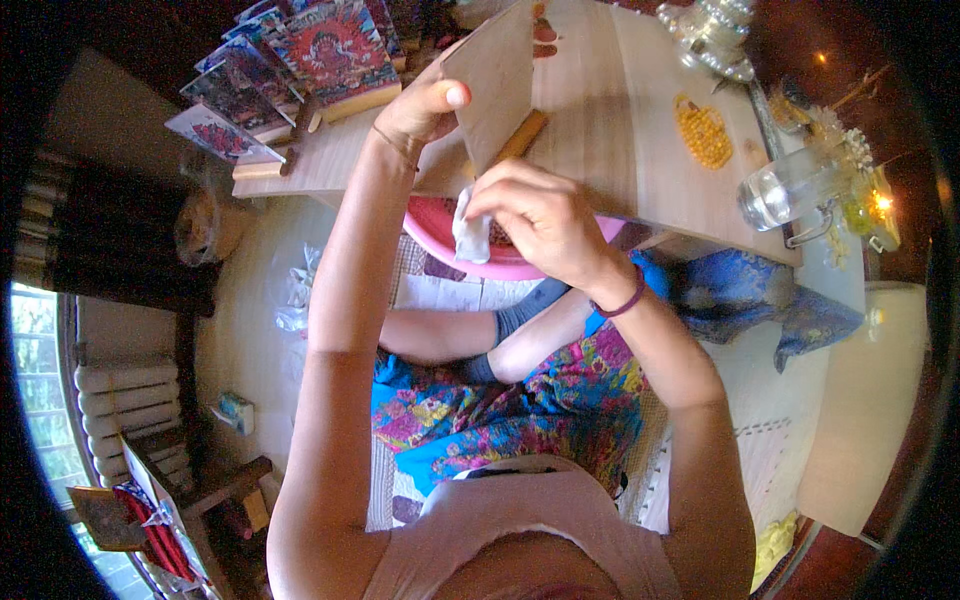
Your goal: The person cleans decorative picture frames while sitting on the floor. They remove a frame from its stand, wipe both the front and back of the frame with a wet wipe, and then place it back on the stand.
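My left hand [431,105] grips the left edge of an upright flat panel [495,79], thumb towards me and fingers hidden behind it. A wooden strip [517,139] runs along the panel's lower edge, above the low wooden table. In my right hand [532,214] a crumpled white cloth or tissue [472,236] is pinched between thumb and fingers, just below that edge. Under the cloth is a pink basin [431,240], partly beneath the table, with small brown contents only partly seen.
Several painted pictures in wooden stands [330,56] are at the table's left. Yellow prayer beads [703,133] lie on the right of the wooden table [622,150]. A glass mug [780,191], a silvery ornate object [709,34] and a lit flame [883,201] are further right.
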The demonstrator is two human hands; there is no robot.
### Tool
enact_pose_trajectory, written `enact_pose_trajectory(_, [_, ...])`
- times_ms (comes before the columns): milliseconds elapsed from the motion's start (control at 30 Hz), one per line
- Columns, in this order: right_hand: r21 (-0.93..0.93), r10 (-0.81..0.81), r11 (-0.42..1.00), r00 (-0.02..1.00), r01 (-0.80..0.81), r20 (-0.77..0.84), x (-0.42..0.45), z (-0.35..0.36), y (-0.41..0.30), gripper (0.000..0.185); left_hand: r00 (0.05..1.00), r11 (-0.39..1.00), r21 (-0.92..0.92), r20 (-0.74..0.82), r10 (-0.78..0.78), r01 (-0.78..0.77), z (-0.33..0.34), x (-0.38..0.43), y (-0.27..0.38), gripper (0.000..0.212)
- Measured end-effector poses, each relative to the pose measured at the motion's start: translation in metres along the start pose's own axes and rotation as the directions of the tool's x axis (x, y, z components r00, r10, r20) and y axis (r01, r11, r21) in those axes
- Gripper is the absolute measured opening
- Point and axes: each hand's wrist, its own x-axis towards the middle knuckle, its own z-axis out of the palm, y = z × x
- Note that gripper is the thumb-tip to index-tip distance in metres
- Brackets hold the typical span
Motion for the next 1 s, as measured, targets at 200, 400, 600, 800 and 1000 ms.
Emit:
enact_pose_trajectory(200, [-0.004,-0.139,0.987,0.855,0.158,-0.5,0.065,-0.03,0.013,0.012,0.997,0.99,-0.14,-0.073,-0.03,0.02,-0.006,-0.003,-0.011,0.107])
enact_pose_trajectory(400, [-0.094,0.084,0.989,0.955,-0.115,-0.283,0.023,0.009,0.032,0.01,0.992,0.992,-0.122,-0.127,-0.023,0.007,-0.012,-0.009,-0.012,0.104])
enact_pose_trajectory(600, [-0.243,-0.086,0.97,0.927,-0.006,-0.365,0.037,-0.003,0.025,0.006,0.99,0.998,-0.043,-0.136,-0.045,0.04,-0.015,-0.013,-0.011,0.105])
enact_pose_trajectory(800, [-0.268,-0.116,0.963,0.952,0.038,-0.283,0.044,-0.004,0.021,0.008,0.995,1.0,0.014,-0.099,0.008,-0.006,0.003,-0.008,0.005,0.115])
enact_pose_trajectory(1000, [-0.238,-0.019,0.971,0.994,-0.007,-0.105,0.011,0.002,0.036,0.005,0.985,0.98,-0.139,0.075,0.154,-0.143,0.013,0.013,-0.006,0.121])
